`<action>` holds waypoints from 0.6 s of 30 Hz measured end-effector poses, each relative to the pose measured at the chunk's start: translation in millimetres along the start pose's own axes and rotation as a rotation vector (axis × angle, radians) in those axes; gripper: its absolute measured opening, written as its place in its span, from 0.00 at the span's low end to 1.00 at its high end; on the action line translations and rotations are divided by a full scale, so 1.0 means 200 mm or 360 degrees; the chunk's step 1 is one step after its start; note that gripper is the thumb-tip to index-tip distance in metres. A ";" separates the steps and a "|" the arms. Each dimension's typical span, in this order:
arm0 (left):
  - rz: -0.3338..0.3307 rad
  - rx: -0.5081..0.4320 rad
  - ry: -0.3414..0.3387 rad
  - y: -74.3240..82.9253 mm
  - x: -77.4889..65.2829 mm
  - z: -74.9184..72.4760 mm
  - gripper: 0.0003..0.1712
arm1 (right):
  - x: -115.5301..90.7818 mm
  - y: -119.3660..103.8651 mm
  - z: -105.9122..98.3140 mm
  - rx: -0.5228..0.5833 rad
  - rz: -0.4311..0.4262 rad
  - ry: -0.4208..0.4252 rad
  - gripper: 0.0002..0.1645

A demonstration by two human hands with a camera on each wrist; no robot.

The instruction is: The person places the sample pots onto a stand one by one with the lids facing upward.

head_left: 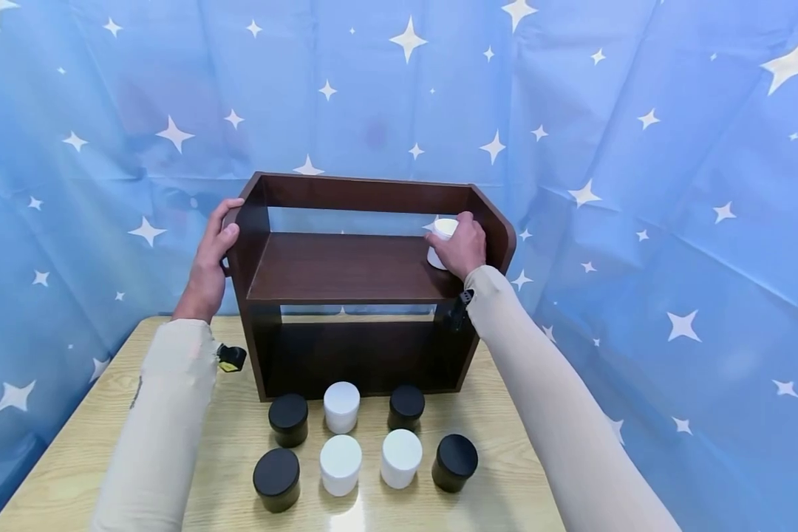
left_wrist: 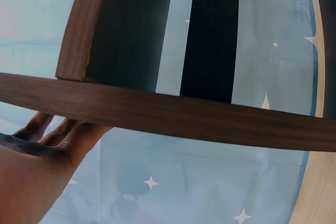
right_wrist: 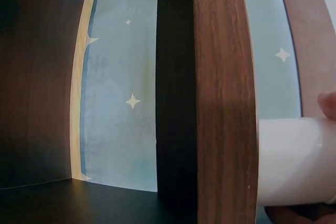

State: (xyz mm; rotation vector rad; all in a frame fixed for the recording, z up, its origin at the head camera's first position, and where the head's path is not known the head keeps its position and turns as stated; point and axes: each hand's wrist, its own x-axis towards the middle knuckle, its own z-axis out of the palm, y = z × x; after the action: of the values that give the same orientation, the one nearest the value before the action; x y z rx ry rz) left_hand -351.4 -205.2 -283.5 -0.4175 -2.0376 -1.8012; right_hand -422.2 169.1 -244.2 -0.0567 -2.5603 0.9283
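A dark brown two-tier wooden shelf (head_left: pixel 346 266) stands on the table. At the right end of its upper board is a white lidded jar (head_left: pixel 444 229), and my right hand (head_left: pixel 464 247) grips it from the right side. In the right wrist view the jar (right_wrist: pixel 296 161) meets the board, with a thumb and part of another finger at its far end. My left hand (head_left: pixel 207 260) rests against the outside of the shelf's left side panel. Extended fingers (left_wrist: pixel 79 139) touch that panel in the left wrist view, their tips hidden behind it.
In front of the shelf stand several lidded jars, among them a black jar (head_left: pixel 276 479), a white jar (head_left: pixel 340 464) and another black jar (head_left: pixel 455 462). They sit on a light wooden table (head_left: pixel 213 473). A blue star-patterned curtain (head_left: pixel 372 111) hangs behind and along both sides.
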 end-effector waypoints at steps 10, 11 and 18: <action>-0.0012 0.0009 -0.0010 0.00 0.00 0.00 0.29 | 0.02 0.00 0.02 -0.0001 0.0005 0.0011 0.44; -0.0013 0.0001 -0.0011 0.00 0.00 0.00 0.29 | 0.02 0.00 0.02 -0.0004 0.0006 0.0008 0.44; 0.0012 -0.0026 -0.0011 0.00 0.00 0.00 0.29 | 0.02 0.00 0.02 -0.0001 0.0015 0.0020 0.45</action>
State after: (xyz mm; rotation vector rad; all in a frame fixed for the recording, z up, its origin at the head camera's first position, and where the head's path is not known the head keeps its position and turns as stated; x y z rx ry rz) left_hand -351.0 -204.1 -283.2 -0.4361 -2.0249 -1.8153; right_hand -426.6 168.0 -245.9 -0.0751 -2.5508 0.9275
